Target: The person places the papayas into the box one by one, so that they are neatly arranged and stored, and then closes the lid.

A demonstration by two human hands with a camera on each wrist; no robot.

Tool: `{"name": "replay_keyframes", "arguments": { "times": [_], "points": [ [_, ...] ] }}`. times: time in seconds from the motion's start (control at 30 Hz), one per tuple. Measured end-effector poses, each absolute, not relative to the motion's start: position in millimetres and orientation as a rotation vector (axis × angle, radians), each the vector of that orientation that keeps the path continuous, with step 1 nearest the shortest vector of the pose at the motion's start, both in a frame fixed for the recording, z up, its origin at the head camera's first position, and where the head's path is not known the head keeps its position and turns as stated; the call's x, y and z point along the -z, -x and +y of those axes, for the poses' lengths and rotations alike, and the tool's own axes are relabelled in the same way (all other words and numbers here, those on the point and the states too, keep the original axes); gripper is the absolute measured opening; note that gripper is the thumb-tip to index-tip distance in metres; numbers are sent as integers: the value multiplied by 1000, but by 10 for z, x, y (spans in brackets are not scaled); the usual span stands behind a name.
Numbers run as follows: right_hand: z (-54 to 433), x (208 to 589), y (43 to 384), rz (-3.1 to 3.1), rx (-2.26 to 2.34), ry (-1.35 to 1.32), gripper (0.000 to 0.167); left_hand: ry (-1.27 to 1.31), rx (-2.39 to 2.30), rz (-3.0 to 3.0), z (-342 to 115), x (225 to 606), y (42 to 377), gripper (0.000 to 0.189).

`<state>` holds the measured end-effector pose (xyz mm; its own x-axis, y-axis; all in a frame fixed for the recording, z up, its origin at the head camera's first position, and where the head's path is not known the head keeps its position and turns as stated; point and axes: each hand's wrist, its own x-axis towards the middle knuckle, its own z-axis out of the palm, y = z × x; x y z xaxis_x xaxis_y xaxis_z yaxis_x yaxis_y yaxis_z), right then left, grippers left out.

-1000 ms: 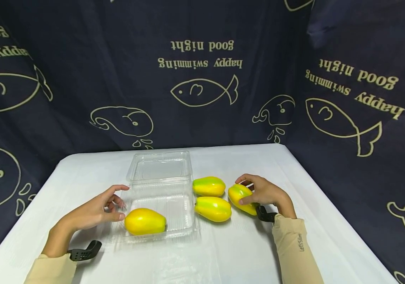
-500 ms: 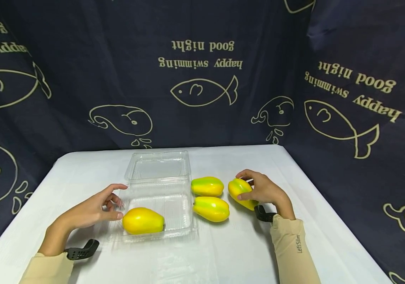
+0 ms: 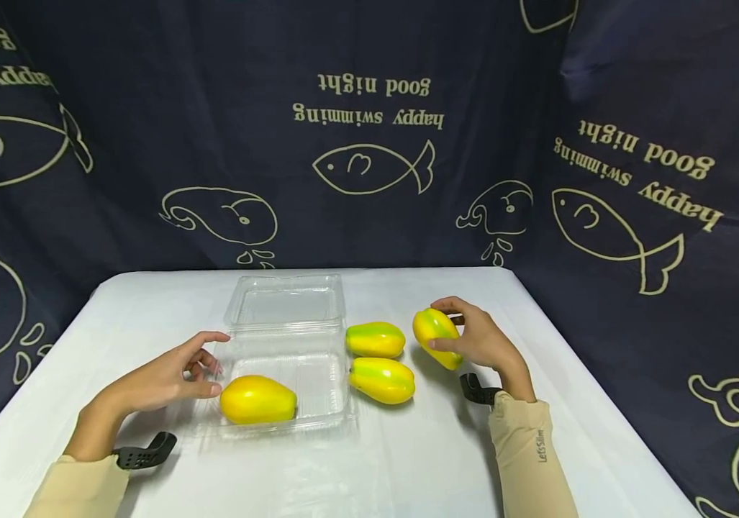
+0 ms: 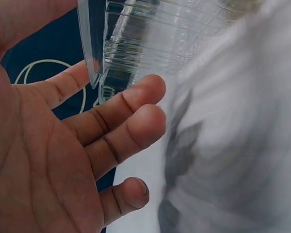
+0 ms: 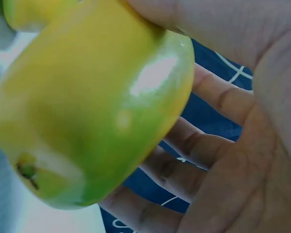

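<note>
My right hand [image 3: 482, 338] grips a yellow-green papaya [image 3: 435, 337], thumb on the near side and fingers round the far side; its stem end shows in the right wrist view. This papaya hangs tilted over the table, a shadow beneath it. At the left edge of a clear plastic clamshell box [image 3: 320, 374], my left hand [image 3: 162, 374] has its fingers loosely bent, thumb and index fingertips right at the box's side. In the left wrist view the box wall [image 4: 89, 43] passes in front of the index finger. One papaya [image 3: 257, 400] lies inside the box.
Two more papayas, a rear one [image 3: 375, 339] and a front one [image 3: 382, 381], lie just right of the box. The box's open lid [image 3: 291, 302] lies flat behind its base. A white-covered table [image 3: 421, 460] meets dark printed cloth [image 3: 369, 223] at the back and sides.
My right hand has raised its papaya from the table and moved slightly toward the back. The left hand stays at the box's edge, and the other papayas keep their places.
</note>
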<state>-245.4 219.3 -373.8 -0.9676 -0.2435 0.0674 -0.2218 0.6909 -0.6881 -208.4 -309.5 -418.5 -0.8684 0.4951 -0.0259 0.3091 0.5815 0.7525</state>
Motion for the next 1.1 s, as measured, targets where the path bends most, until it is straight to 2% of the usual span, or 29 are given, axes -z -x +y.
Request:
{"name": "replay_keyframes", "arguments": {
  "times": [0.23, 0.4, 1.1],
  "points": [
    [2070, 3654, 2399, 2954, 1243, 410, 66, -627, -1122, 2589, -3096, 4183, 2078, 79],
    [1889, 3598, 2371, 2984, 1285, 527, 66, -597, -1108, 2593, -3087, 4163, 2081, 80],
    [858, 3433, 2443, 2832, 1171, 914, 63, -549, -974, 2643, -3053, 4024, 2098, 80]
  ]
}}
